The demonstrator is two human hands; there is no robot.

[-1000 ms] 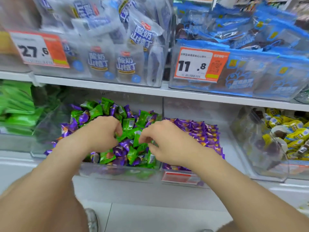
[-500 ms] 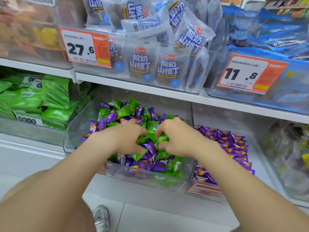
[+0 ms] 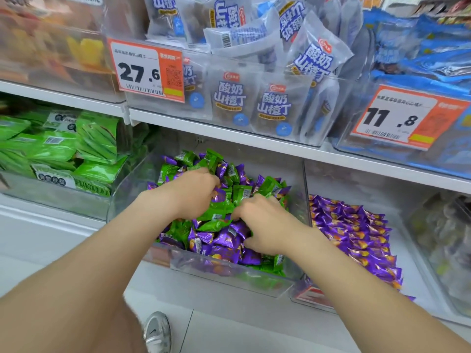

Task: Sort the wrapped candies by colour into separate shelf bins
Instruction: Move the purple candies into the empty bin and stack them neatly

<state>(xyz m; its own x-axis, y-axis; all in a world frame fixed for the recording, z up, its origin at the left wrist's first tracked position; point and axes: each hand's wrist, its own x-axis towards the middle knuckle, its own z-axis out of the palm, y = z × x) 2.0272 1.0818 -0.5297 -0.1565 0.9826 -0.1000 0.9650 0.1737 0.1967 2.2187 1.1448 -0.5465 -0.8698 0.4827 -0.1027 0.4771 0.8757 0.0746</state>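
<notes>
A clear shelf bin (image 3: 229, 278) holds a mixed heap of green candies (image 3: 216, 207) and purple candies (image 3: 226, 238). Both my hands are down in this heap. My left hand (image 3: 191, 192) is at the middle of the pile, with its fingers curled down around candies; a purple wrapper shows just under the fingertips. My right hand (image 3: 265, 222) is close beside it on the right, fingers and thumb curled round a clump of purple candies. The fingertips of both hands are partly buried. The neighbouring bin (image 3: 305, 296) to the right holds only purple candies (image 3: 356, 238).
A bin of green snack packs (image 3: 63, 149) stands to the left. On the shelf above are bins of white-and-blue packets (image 3: 254, 103) and blue packets (image 3: 433, 59), with price tags 27.6 (image 3: 146, 70) and 11.8 (image 3: 400, 118). At far right is a blurred clear bin (image 3: 443, 238). A shoe (image 3: 156, 332) shows below.
The view has shifted closer and rightward along the shelf. My hands have moved slightly apart: the left reaches further back into the pile, the right sits lower among the purple candies.
</notes>
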